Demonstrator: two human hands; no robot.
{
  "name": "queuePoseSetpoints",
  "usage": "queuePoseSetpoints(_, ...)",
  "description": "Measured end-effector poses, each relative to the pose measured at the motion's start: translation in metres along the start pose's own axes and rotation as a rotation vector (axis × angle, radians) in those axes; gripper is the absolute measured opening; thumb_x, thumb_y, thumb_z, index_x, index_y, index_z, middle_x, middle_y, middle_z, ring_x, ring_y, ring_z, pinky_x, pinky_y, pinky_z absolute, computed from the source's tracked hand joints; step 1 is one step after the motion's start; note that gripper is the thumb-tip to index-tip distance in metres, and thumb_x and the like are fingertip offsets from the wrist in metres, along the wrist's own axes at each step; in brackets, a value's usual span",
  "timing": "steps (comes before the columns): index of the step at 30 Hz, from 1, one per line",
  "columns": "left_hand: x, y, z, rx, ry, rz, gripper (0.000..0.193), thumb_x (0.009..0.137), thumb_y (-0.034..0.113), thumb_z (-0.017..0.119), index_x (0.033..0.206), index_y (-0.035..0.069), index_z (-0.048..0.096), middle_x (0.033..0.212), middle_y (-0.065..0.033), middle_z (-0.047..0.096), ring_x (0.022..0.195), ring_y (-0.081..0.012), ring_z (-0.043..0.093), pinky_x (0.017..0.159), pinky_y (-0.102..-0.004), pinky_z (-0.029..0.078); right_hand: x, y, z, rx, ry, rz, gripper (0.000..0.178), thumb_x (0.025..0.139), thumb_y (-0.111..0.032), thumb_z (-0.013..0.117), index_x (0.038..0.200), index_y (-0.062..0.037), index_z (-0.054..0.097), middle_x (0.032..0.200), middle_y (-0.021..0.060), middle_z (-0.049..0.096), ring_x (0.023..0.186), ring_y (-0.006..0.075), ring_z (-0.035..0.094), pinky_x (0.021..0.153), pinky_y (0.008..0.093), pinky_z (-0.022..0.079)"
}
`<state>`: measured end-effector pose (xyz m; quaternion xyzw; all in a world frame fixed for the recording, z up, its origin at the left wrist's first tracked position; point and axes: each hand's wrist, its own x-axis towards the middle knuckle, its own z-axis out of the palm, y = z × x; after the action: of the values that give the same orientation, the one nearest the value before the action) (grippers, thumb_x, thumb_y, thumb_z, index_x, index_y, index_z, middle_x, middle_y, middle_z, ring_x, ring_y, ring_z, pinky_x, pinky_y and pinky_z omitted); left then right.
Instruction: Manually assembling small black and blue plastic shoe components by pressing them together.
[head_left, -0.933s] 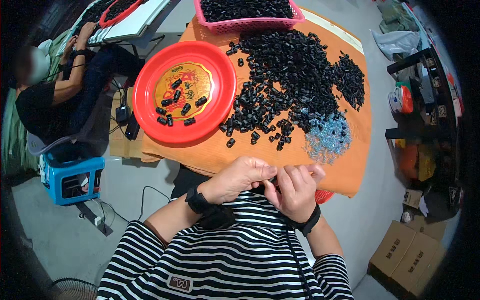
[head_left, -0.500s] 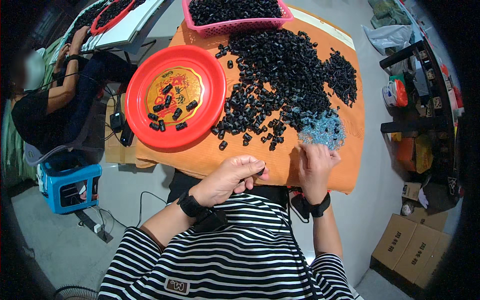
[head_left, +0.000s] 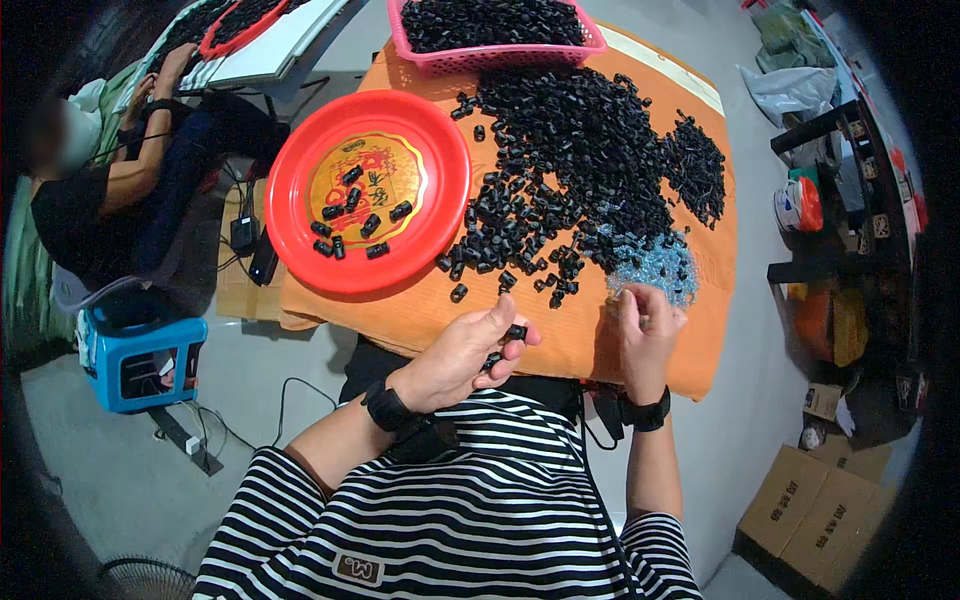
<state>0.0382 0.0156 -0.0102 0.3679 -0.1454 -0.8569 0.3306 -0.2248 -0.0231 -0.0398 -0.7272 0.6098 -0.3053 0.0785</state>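
Two short black plastic cylinders lie in my left hand (head_left: pixel 452 358), one piece (head_left: pixel 517 332) at the fingers and another (head_left: pixel 492 362) lower against the palm; the thumb is raised. My right hand (head_left: pixel 648 338) is pinched closed at the near edge of a pile of tiny shiny bluish pieces (head_left: pixel 655 268); whatever its fingertips hold is hidden. Beyond, a large heap of similar black cylinders (head_left: pixel 580 130) spreads over the orange cloth (head_left: pixel 390 318). Several black pieces rest on the round red tray (head_left: pixel 452 170) at left.
A pink basket (head_left: pixel 500 62) full of black parts stands at the far edge. Thinner black parts (head_left: pixel 695 170) form a smaller pile at right. At far left another person (head_left: pixel 150 180) works at a white table. A blue stool (head_left: pixel 145 365) and cardboard boxes (head_left: pixel 820 510) stand on the floor.
My left thumb has lifted and the hand has opened somewhat, revealing two black cylinders. My right hand stays pinched by the shiny pile. The whole view has shifted slightly.
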Motion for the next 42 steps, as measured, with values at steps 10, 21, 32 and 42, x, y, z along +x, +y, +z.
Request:
queuePoseSetpoints(10,-0.019,0.037,-0.015,0.284,0.318,0.451,0.024,0.105,0.027,0.058,0.110,0.004,0.063,0.083,0.0016,0.056,0.058,-0.0044,0.044,0.050,-0.0193,0.035,0.006,-0.015,-0.008,0.058,-0.009,-0.068,0.014,0.093,-0.005,0.068,0.106,-0.0097,0.071,0.093,0.0015,0.068,0.091,0.0160,0.061,0.091,0.0342,0.031)
queuePoseSetpoints(21,-0.011,0.055,-0.015,1.673,0.968,1.090,0.032,0.082,0.011,0.078,0.110,-0.001,0.068,0.103,-0.0131,0.066,0.104,-0.0340,0.059,0.096,-0.0429,0.046,-0.001,-0.016,-0.006,-0.011,0.047,-0.086,0.010,0.094,-0.008,0.070,0.103,-0.0090,0.070,0.091,0.0012,0.064,0.095,0.0169,0.060,0.097,0.0356,0.031)
queuePoseSetpoints(32,0.022,-0.004,-0.003,1.721,0.506,0.870,0.014,0.086,0.009,0.070,0.095,0.003,0.061,0.089,-0.0139,0.058,0.087,-0.0331,0.060,0.076,-0.0432,0.051,-0.007,-0.017,-0.002,0.033,0.049,-0.077,0.013,0.092,-0.007,0.072,0.105,-0.0097,0.071,0.094,0.0026,0.067,0.095,0.0180,0.061,0.094,0.0350,0.032)
queuePoseSetpoints(42,0.034,0.002,-0.009,1.696,0.605,0.923,0.019,0.085,0.005,0.069,0.103,0.006,0.063,0.093,-0.0122,0.056,0.091,-0.0321,0.059,0.076,-0.0410,0.051,-0.009,-0.023,-0.002,0.090,0.053,-0.057,0.018,0.088,-0.004,0.075,0.105,-0.0091,0.072,0.094,0.0039,0.069,0.094,0.0177,0.063,0.092,0.0349,0.033)
